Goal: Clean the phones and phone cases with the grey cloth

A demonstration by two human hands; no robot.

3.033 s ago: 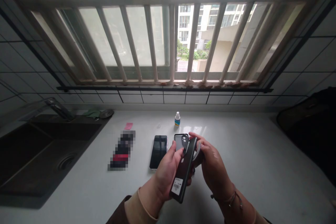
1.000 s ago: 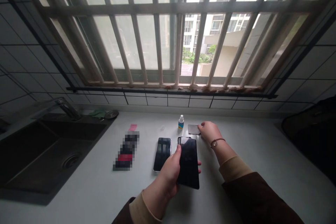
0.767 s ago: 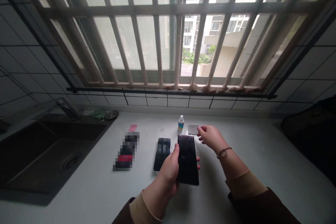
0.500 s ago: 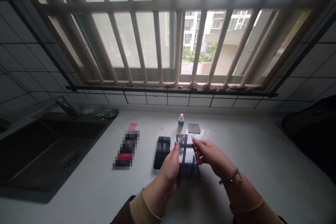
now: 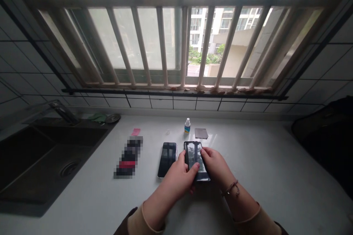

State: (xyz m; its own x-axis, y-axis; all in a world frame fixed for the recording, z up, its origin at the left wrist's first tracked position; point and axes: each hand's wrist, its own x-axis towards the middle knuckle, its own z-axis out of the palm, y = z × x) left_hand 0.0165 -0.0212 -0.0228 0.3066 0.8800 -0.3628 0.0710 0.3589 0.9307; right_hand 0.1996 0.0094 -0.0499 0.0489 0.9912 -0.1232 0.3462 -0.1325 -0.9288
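A dark phone lies screen-up low over the white counter, held from both sides. My left hand grips its left edge, thumb pressed on the glass. My right hand holds the right edge, fingers curled on the screen. A phone case seems to lie under the phone, mostly hidden. A second phone rests flat just left of my hands. Behind them stand a small dropper bottle and a grey cloth.
A dark sink with a tap fills the left. A blurred dark packet and a pink slip lie left of the phones. A black bag sits at the right. A barred window stands behind the counter.
My right hand left the grey cloth at the back and came to the phone's right edge. Both hands lowered the phone toward the counter, screen up.
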